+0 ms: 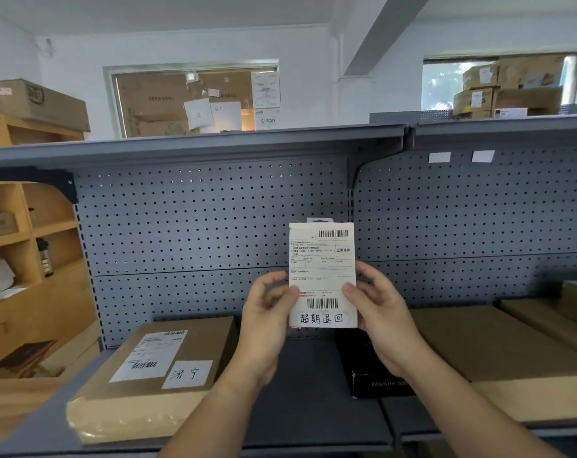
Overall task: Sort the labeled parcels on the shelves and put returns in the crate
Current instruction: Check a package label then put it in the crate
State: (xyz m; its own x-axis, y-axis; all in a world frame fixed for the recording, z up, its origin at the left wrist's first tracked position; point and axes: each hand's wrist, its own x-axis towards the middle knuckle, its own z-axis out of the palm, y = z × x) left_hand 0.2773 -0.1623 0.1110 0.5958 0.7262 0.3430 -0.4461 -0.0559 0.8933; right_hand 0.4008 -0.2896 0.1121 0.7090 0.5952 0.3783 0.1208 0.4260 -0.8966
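White parcel [322, 276]: being held upright above the grey shelf [313, 391], in front of the pegboard [181, 226], facing the camera with its printed label, touching nothing but the two hands.
Left hand [267, 322]: pinching the parcel's left edge low down, pressing the thumb on the front and curling the fingers behind.
Right hand [379, 315]: pinching the right edge at about the same height, pressing the thumb on the front and wrapping the fingers behind.
Handwritten strip [321, 318]: sitting at the foot of the label under the lower barcode, reading 超期退回, probably marking this one as a return.
Crate: not showing anywhere in view.
Brown parcel [155, 368]: lying flat on the shelf to the left, well apart from the hands, carrying its own label and a handwritten slip.
Black box [376, 385]: lying on the shelf just below the right wrist, partly hidden by it.
Tan cartons [495, 352]: lying flat on the shelf to the right.
Weight: looking light, judging by being carried on fingertip pinches alone.
Stiffness: looking like a thin, stiff card pack, showing no sag or bend, with a hang tab peeking out at the top.
Surface: offering dry paper grip, probably not slipping; likely denting at the corners if squeezed hard or dropped.
Where to hold: gripping across the two long side edges near the middle, likely needing only one hand, with thumbs off the barcodes.
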